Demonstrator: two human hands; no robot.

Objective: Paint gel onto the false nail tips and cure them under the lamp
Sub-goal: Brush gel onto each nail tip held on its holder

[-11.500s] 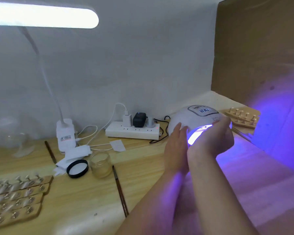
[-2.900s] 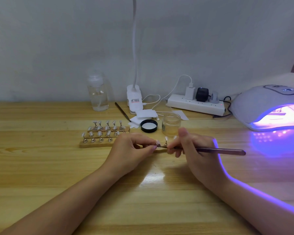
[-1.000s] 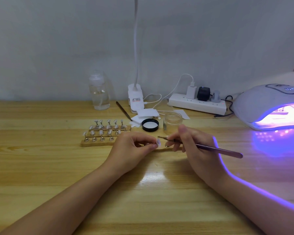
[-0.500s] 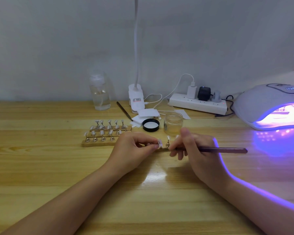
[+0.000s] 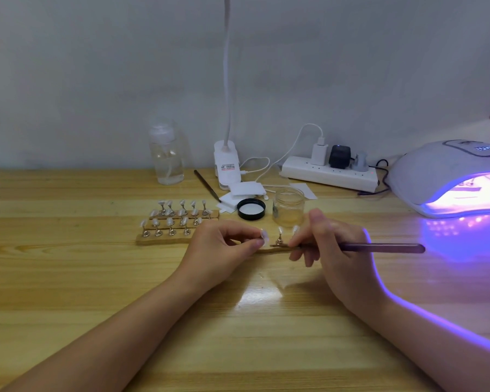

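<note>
I see both hands low over the wooden table (image 5: pixel 68 278), meeting near its middle. My left hand (image 5: pixel 218 250) has curled fingers, thumb and forefinger pinching a small false nail tip (image 5: pixel 263 235) on its stand. My right hand (image 5: pixel 331 250) grips a dark-handled gel brush (image 5: pixel 379 247), fingers curled round the front of the handle; handle lies nearly level and sticks out to the right, bristle end points left toward the pinched tip. Can't tell if the bristles touch the tip. Between the hands a wooden strip (image 5: pixel 277 249) with metal stands, two more tips on it (image 5: pixel 280 230), just beside the right fingers.

Left of the hands: wooden holder strips (image 5: pixel 164 239) in about three rows, each row carrying upright stands with pale nail tips (image 5: pixel 181 210). The nearest strip runs under the left hand.

Behind the hands: open clear glass gel jar (image 5: pixel 288 206), its black lid (image 5: pixel 251 209) lying beside it to the left, inside up. White wipes (image 5: pixel 244 192) behind the lid. A second thin brush (image 5: pixel 207 185) lies slanted near the clip lamp base (image 5: pixel 227 165), white neck going up out of frame. Clear pump bottle (image 5: pixel 167 155) further left, by the wall. White power strip (image 5: pixel 328 175) with plugs at the back right.

Far right: white curing lamp (image 5: pixel 425 171), lit purple inside, glow spilling on the table and along my right forearm. Something lies inside it, too washed out to identify.
</note>
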